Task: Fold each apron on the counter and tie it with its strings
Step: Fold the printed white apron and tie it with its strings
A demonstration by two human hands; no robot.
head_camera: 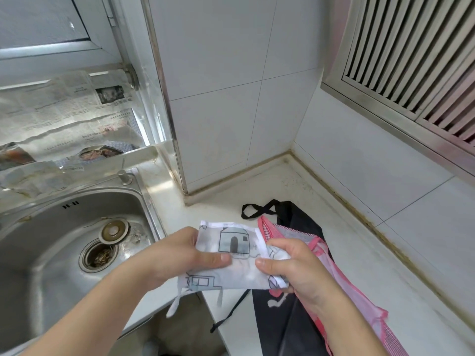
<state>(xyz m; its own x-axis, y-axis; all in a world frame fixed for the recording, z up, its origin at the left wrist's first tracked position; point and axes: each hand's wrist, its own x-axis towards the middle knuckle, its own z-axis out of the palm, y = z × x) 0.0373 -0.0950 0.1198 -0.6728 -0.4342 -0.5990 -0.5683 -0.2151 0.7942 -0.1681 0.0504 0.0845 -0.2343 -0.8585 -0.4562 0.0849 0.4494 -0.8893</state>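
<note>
The person holds a folded white apron [232, 255] in front of the body, above the edge of the surface [347, 265] and close to the sink [51, 240]. The apron has grey drawings of small houses on it, and it is folded to a compact rectangle. The left hand [180, 255] grasps its left side, with the thumb lying flat on top of the cloth and the other fingers below it. The right hand [290, 268] grasps the right side in the same way, the thumb pressing on top and the fingers curled under the edge. Two thin white strings [177, 303] hang down from the lower edge of the apron, loose and not tied.

Behind and under the right hand, two other aprons lie on the surface. One is pink [341, 276], with a mesh-like border, and it lies over a black apron [290, 327]. The black strap [257, 210] of this one makes a loop on the surface, near the tiled wall [231, 98].

The sink at the left is of steel, with a drain strainer [99, 255] and a round plug [113, 231] beside it. Newspapers [64, 116] cover the window ledge behind the sink.
</note>
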